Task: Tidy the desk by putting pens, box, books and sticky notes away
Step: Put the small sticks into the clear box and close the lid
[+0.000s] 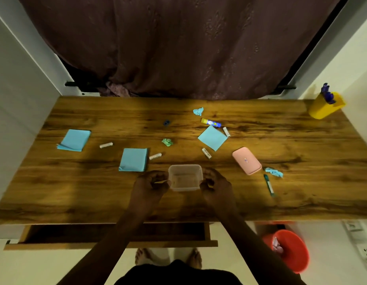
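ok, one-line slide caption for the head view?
Left hand and right hand grip a clear plastic box at a wooden desk strewn with blue sticky notes.

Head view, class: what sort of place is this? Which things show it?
Probably a home study corner: a wooden desk with an open drawer, blue sticky-note pads lying on it, and a yellow pen holder at its far right corner.

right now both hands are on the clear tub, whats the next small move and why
Likely free the left hand and fetch the white stick nearest the tub: the tub looks empty, and the right hand alone could steady it.
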The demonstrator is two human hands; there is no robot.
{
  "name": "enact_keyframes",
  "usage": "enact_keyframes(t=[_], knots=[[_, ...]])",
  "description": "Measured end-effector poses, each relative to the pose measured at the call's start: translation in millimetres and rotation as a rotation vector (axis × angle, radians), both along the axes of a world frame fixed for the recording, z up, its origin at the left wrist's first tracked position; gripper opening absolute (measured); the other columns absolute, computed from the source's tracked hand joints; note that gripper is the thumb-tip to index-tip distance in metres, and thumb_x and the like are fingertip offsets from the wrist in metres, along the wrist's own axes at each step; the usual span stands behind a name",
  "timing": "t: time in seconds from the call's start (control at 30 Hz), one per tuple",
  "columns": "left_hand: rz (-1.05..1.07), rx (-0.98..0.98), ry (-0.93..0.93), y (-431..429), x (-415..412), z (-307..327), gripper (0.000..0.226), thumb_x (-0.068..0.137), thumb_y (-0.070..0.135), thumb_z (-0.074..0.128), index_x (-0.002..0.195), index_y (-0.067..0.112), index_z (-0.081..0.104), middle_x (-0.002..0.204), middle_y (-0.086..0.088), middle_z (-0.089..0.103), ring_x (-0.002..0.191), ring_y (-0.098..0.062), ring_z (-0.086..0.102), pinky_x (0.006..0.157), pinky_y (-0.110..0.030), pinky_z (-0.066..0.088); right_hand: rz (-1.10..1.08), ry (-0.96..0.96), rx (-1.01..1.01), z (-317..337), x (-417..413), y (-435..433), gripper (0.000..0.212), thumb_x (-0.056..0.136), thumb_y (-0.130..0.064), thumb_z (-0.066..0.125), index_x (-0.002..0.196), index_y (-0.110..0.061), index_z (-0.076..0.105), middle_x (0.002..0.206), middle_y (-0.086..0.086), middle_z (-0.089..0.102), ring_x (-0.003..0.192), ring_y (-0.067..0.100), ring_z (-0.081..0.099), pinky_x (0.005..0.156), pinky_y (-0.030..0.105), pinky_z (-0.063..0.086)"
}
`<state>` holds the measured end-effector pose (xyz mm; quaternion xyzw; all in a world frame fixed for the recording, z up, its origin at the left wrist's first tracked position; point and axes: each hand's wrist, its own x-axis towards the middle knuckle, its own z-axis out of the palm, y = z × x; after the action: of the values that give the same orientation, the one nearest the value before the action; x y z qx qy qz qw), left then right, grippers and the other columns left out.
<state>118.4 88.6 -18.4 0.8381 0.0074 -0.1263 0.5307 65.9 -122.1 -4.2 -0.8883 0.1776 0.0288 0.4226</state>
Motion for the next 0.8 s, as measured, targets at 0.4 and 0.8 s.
enact_keyframes(t=[0.4, 0.8], knots=[[-0.039, 0.089, 0.029, 15.9, 15.2, -5.1, 0.028, 0.084, 0.023, 0.081, 0.108, 0.03, 0.071, 0.109, 0.018, 0.07, 0.099, -0.002, 0.067, 0.086, -0.028, 0.057, -0.025, -0.032, 0.039, -12.4, 2.2, -0.7, 0.036, 0.098, -0.02, 0.066, 0.133, -0.018, 0.061, 0.129, -0.001, 0.068, 0.114, 0.015, 0.066, 0.089, 0.022, 0.055], [-0.238, 0.573, -0.261, 11.5, 103.3, -13.0, 0.047, 0.09, 0.014, 0.07, 0.136, 0.017, 0.06, 0.135, -0.006, 0.061, 0.117, -0.024, 0.061, 0.097, -0.036, 0.053, 0.041, 0.031, -0.265, -5.5, 97.5, -33.5, 0.046, 0.096, -0.018, 0.068, 0.14, -0.014, 0.056, 0.137, 0.008, 0.063, 0.126, 0.027, 0.059, 0.102, 0.033, 0.046]])
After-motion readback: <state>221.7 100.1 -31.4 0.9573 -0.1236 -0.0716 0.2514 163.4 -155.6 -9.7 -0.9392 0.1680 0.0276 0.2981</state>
